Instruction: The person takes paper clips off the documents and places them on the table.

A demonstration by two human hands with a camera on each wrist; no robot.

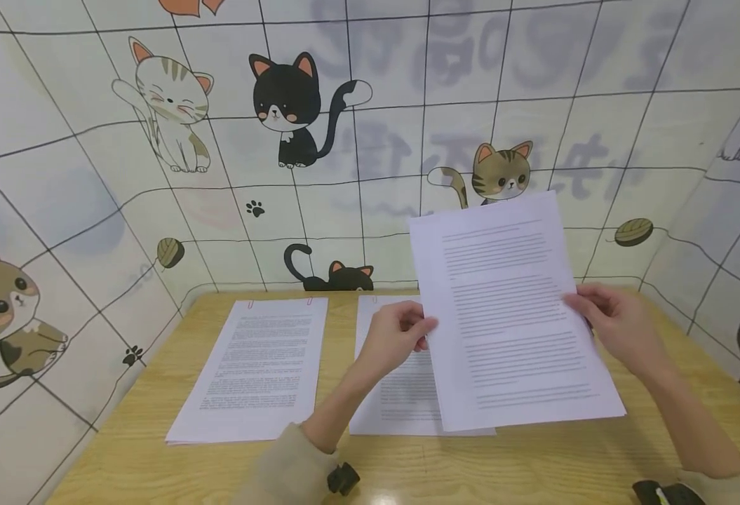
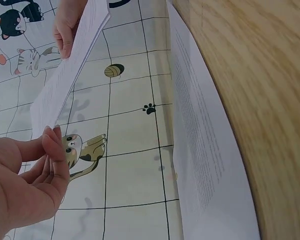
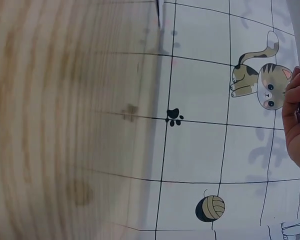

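Both hands hold up a sheaf of printed paper (image 1: 515, 315), tilted above the right part of the table. My left hand (image 1: 395, 333) pinches its left edge between thumb and fingers. At the opposite edge, my right hand (image 1: 622, 330) grips it with the thumb on the printed face. Several layers show along the sheaf's side (image 2: 72, 70) in the left wrist view. Behind and below it lies a second printed stack (image 1: 401, 400), partly hidden, with a paper clip at its top. In the right wrist view only the fingers (image 3: 296, 100) and a strip of paper appear.
Another printed stack (image 1: 256, 372) lies to the left, with two red paper clips (image 1: 309, 301) on its top edge. The wooden table (image 1: 142, 421) meets a wall covering (image 1: 395, 154) with cat drawings at the back and sides.
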